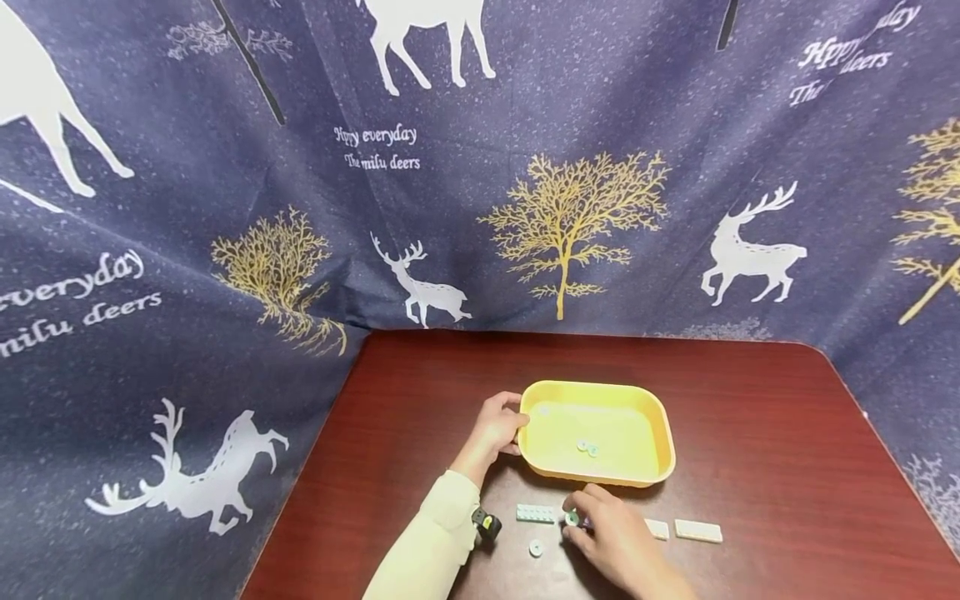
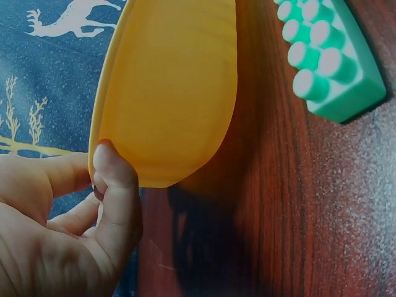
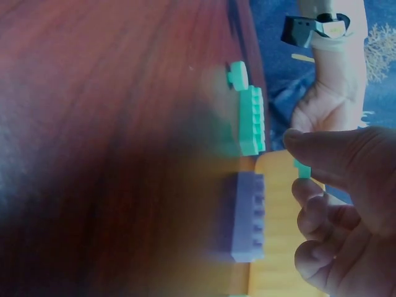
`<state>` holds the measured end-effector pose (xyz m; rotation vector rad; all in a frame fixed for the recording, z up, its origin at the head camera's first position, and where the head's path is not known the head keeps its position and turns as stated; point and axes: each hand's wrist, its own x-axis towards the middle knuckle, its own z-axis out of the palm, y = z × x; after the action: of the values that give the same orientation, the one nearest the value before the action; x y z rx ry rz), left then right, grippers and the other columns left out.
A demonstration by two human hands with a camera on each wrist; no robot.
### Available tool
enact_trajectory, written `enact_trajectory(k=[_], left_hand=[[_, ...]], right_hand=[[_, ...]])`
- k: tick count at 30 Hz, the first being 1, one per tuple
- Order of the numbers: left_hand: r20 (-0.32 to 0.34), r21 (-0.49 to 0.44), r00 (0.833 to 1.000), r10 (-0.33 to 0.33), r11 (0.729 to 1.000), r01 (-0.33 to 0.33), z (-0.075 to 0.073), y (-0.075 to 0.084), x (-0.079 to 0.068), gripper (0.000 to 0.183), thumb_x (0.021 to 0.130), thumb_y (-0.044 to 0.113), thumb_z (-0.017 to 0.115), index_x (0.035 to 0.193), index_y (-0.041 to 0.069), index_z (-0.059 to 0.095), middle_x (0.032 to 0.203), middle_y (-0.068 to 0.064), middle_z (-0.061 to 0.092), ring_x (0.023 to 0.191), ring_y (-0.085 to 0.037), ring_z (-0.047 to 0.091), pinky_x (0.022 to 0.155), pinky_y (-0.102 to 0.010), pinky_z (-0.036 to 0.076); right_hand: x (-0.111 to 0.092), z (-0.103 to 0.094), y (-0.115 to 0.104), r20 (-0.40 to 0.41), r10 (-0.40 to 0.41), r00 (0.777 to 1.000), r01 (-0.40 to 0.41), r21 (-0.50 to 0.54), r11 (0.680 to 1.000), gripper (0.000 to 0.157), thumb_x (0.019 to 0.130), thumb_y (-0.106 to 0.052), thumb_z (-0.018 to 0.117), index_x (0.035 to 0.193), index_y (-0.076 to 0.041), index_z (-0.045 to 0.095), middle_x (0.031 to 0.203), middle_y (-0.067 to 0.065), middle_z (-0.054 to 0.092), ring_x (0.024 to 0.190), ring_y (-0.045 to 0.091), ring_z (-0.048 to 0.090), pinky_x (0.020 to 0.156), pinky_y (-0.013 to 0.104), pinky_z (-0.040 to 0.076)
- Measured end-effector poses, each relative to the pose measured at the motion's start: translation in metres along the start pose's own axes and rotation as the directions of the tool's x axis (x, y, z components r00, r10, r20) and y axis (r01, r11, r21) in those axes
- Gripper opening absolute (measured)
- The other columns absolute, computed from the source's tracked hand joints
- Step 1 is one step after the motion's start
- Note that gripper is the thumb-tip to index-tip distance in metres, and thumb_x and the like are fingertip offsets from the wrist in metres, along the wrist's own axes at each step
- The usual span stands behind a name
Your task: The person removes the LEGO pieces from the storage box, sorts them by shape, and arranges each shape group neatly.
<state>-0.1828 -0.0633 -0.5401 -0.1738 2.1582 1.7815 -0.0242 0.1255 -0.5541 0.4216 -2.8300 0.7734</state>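
My left hand [image 1: 497,427] grips the left end of a yellow plastic tray [image 1: 600,478], its thumb over the rim in the left wrist view. Between thumb and fingertip, my right hand [image 1: 617,537] pinches a small green round piece [image 3: 302,169] in front of the tray. Below that hand, a purple studded building block [image 3: 247,216] sits on the table, mostly hidden by the hand in the head view. A green studded block [image 2: 340,68] stands to its left. Another round piece [image 1: 536,547] lies nearer the front.
Two pale blocks, a nearer one [image 1: 657,529] and a farther one [image 1: 698,531], lie right of my right hand on the red-brown table [image 1: 780,450]. Inside the tray are a few small round pieces [image 1: 593,451]. A dark blue patterned cloth [image 1: 480,250] hangs behind the table.
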Motion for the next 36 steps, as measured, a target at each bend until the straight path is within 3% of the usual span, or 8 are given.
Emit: enact_trajectory(k=[6, 13, 23, 29, 36], left_hand=[[0.007, -0.009, 1.0, 0.003, 1.0, -0.003, -0.001, 0.001, 0.001, 0.044, 0.09, 0.002, 0.067, 0.133, 0.005, 0.061, 0.088, -0.02, 0.064, 0.053, -0.018, 0.058, 0.038, -0.024, 0.052], [0.004, -0.017, 1.0, 0.006, 1.0, -0.006, -0.002, 0.003, 0.002, 0.044, 0.09, 0.002, 0.068, 0.133, 0.005, 0.061, 0.088, -0.018, 0.066, 0.053, -0.017, 0.058, 0.038, -0.024, 0.052], [0.001, -0.004, 1.0, 0.007, 1.0, -0.007, -0.002, 0.0, 0.003, 0.044, 0.091, 0.003, 0.068, 0.134, 0.005, 0.06, 0.086, -0.014, 0.064, 0.053, -0.017, 0.057, 0.039, -0.024, 0.052], [0.003, -0.01, 1.0, 0.007, 1.0, -0.007, -0.002, -0.002, 0.004, 0.044, 0.09, 0.003, 0.068, 0.133, 0.005, 0.06, 0.089, -0.016, 0.066, 0.055, -0.018, 0.059, 0.039, -0.024, 0.053], [0.011, 0.0, 1.0, 0.012, 1.0, -0.012, -0.001, -0.004, 0.004, 0.045, 0.091, 0.004, 0.068, 0.135, 0.005, 0.06, 0.092, -0.02, 0.068, 0.056, -0.018, 0.06, 0.04, -0.025, 0.054]], right_hand=[[-0.002, 0.005, 0.0, 0.019, 0.0, 1.0, 0.0, -0.017, 1.0, 0.029, 0.071, -0.028, 0.091, 0.089, -0.027, 0.068, 0.081, -0.019, 0.053, 0.071, -0.005, 0.049, 0.062, 0.024, 0.048], [-0.004, 0.007, -0.002, 0.053, -0.007, 0.999, 0.007, 0.011, 1.0, 0.029, 0.071, -0.029, 0.09, 0.083, -0.028, 0.064, 0.074, -0.017, 0.047, 0.065, -0.003, 0.041, 0.056, 0.022, 0.039], [-0.009, 0.007, 0.0, 0.168, -0.008, 0.986, 0.007, 0.009, 1.0, 0.027, 0.074, -0.033, 0.088, 0.081, -0.029, 0.063, 0.071, -0.02, 0.042, 0.064, -0.002, 0.038, 0.054, 0.021, 0.034], [-0.012, 0.007, 0.003, 0.224, -0.022, 0.974, 0.017, 0.028, 0.999, 0.025, 0.074, -0.034, 0.088, 0.083, -0.028, 0.065, 0.071, -0.022, 0.042, 0.064, -0.003, 0.04, 0.054, 0.022, 0.035], [-0.015, 0.009, 0.003, 0.24, -0.019, 0.971, 0.021, -0.006, 1.0, 0.025, 0.074, -0.035, 0.088, 0.083, -0.028, 0.066, 0.075, -0.022, 0.053, 0.065, -0.003, 0.048, 0.052, 0.024, 0.041]])
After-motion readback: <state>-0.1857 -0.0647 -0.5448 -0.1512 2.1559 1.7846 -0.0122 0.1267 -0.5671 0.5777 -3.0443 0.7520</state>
